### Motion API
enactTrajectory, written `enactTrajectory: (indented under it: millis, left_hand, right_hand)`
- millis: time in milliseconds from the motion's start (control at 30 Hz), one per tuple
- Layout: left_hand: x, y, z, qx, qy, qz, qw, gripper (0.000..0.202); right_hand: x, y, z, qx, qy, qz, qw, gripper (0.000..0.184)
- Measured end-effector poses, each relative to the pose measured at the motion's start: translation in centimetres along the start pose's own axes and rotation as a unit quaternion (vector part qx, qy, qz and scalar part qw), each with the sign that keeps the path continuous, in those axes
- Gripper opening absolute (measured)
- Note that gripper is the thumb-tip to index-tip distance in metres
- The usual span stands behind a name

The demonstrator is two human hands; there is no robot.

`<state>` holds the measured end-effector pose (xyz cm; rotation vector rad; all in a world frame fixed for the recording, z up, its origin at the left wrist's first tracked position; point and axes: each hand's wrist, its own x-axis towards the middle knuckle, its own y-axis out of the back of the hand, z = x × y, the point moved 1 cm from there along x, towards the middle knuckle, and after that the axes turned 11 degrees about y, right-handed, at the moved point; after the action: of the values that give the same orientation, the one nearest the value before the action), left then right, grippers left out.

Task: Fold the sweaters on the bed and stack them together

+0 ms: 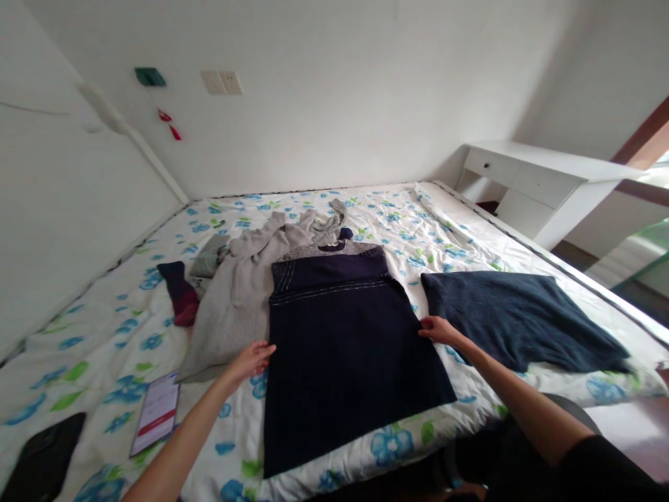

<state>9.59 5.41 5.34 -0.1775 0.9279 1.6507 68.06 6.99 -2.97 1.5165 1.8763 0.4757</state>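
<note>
A navy sweater (345, 348) with thin pale stripes and a speckled grey yoke lies spread flat in front of me, its sleeves not visible from here. At its left edge my left hand (254, 360) pinches the cloth between thumb and fingers. Opposite, my right hand (439, 330) is closed on the right edge, a little higher up. A light grey knit sweater (237, 300) lies to the left, partly under the navy one. To the right rests a folded dark blue-grey garment (512, 314).
Everything lies on a bed with a blue-flowered sheet (389, 446). Left are a navy-and-maroon knit piece (179, 293), a phone with a lit screen (155, 413) and a black phone (44, 453). A white desk (527, 181) stands beyond the bed's right edge.
</note>
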Motion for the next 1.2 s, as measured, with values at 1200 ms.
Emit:
enactTrajectory:
  millis: [1200]
  left_hand:
    - [-5.3,2.1,-9.6,0.245,0.052,-0.240,0.938,0.068]
  right_hand:
    - [-6.1,-1.6,2.2,0.027,-0.092,-0.202,0.975,0.033]
